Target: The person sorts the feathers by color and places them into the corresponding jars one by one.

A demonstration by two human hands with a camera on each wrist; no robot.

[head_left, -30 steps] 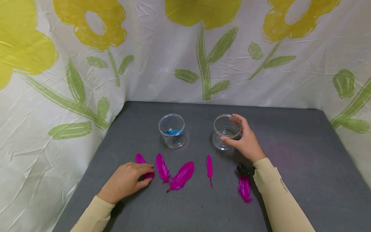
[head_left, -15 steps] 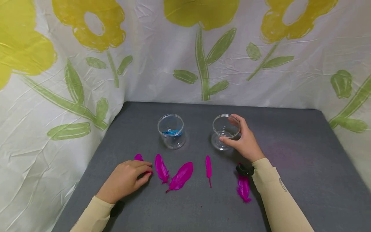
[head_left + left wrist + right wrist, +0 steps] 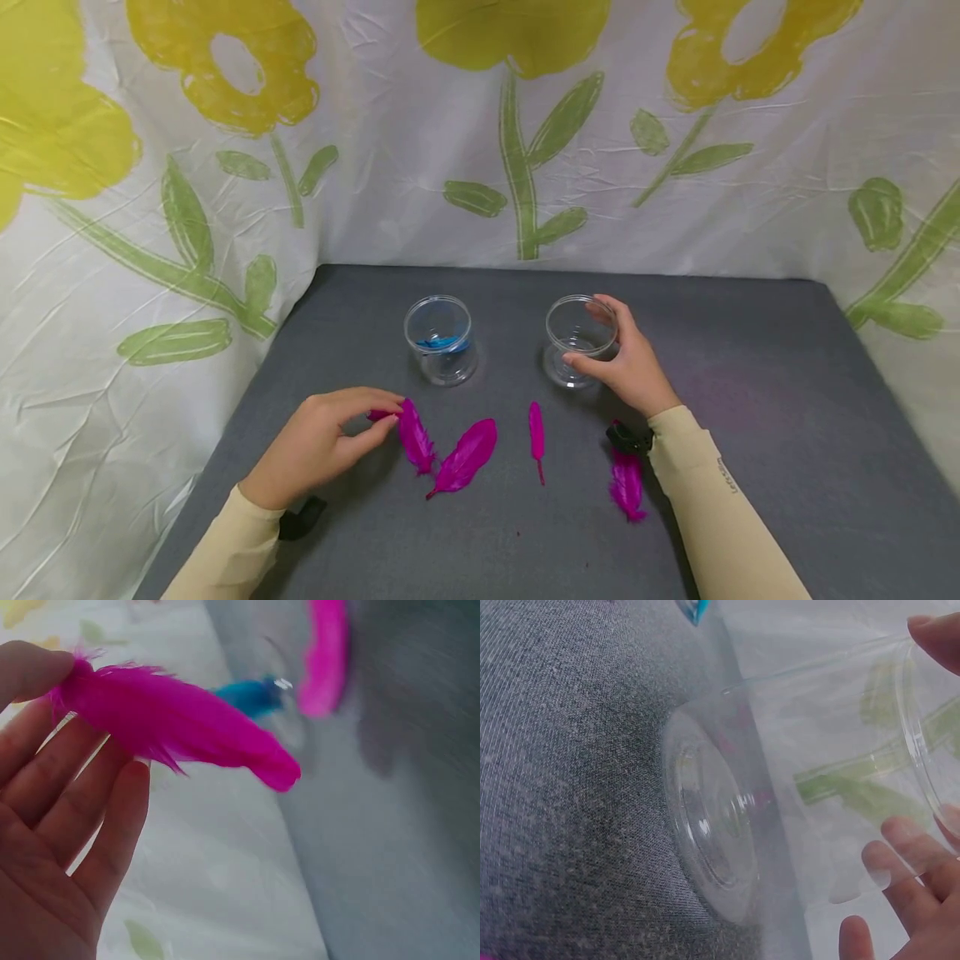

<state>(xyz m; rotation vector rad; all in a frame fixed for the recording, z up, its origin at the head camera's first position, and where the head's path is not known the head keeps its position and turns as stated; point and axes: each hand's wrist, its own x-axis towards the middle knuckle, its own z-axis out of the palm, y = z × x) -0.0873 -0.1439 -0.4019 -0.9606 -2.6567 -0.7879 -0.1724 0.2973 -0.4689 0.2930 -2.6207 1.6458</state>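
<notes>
My left hand (image 3: 322,446) pinches a magenta feather (image 3: 180,724) between thumb and fingertip, above the table's left side. In the head view the fingers hide most of that feather. My right hand (image 3: 633,362) grips a clear jar (image 3: 579,337) round its side near the rim. The jar (image 3: 780,795) holds nothing that I can see, and its base appears to rest on the cloth. To its left stands a second clear jar (image 3: 441,367) with a blue feather-like piece (image 3: 444,343) at the bottom.
Lying on the grey tabletop (image 3: 517,558) are more magenta feathers: one (image 3: 415,437) right beside my left fingertips, a broad one (image 3: 467,457), a thin one (image 3: 537,442), and one (image 3: 627,492) partly under my right wrist. A white curtain with painted flowers (image 3: 405,167) hangs behind.
My left hand has picked the leftmost magenta feather up from the table and moved slightly up with it. The right hand keeps its grip on the jar.
</notes>
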